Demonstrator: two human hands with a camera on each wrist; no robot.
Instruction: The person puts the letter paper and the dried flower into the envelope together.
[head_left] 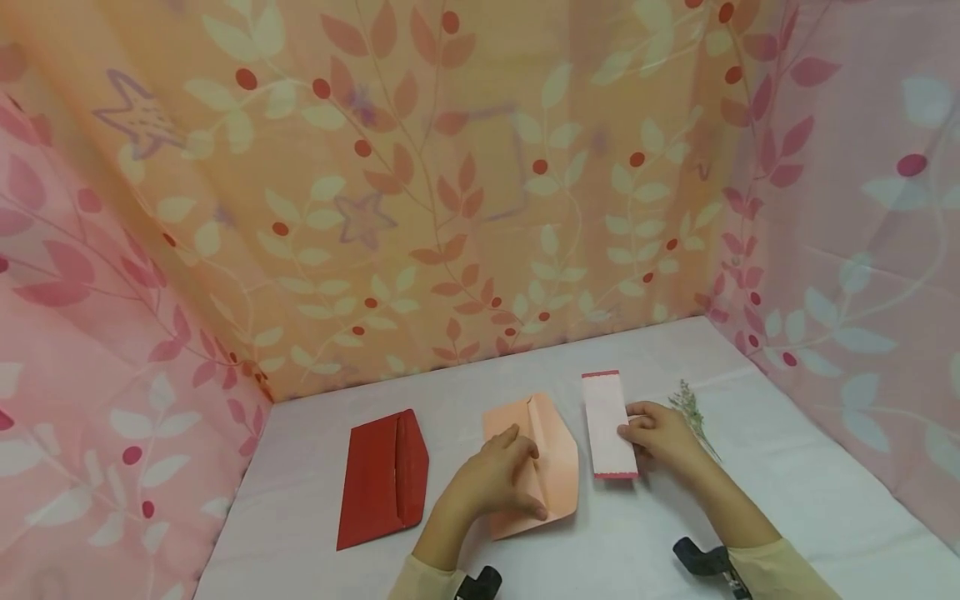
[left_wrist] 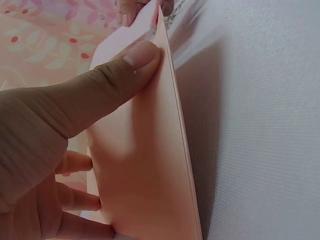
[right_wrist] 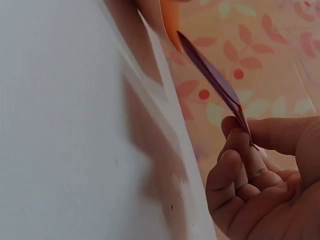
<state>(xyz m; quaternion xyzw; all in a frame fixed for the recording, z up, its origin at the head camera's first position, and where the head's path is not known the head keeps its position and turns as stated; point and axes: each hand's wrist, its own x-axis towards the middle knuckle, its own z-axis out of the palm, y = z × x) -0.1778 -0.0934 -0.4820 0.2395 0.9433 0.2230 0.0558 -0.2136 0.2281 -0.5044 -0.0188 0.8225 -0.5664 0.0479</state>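
Observation:
My left hand (head_left: 498,471) is on a peach envelope (head_left: 562,467) whose flap stands unfolded to the right. In the left wrist view the thumb lies along the peach envelope (left_wrist: 145,165) and the fingertips touch it farther down, gripping it between them. To its right, my right hand (head_left: 663,433) pinches the right edge of a narrow pale pink card (head_left: 606,425) with red strips at both ends. The right wrist view shows this card (right_wrist: 212,75) nearly edge-on between thumb and fingers, raised off the white surface.
A red envelope (head_left: 375,483) lies on the white table (head_left: 292,500) to the left, its flap unfolded. A small dried-flower sprig (head_left: 688,404) lies beyond my right hand. Patterned orange and pink curtains (head_left: 450,183) border the table.

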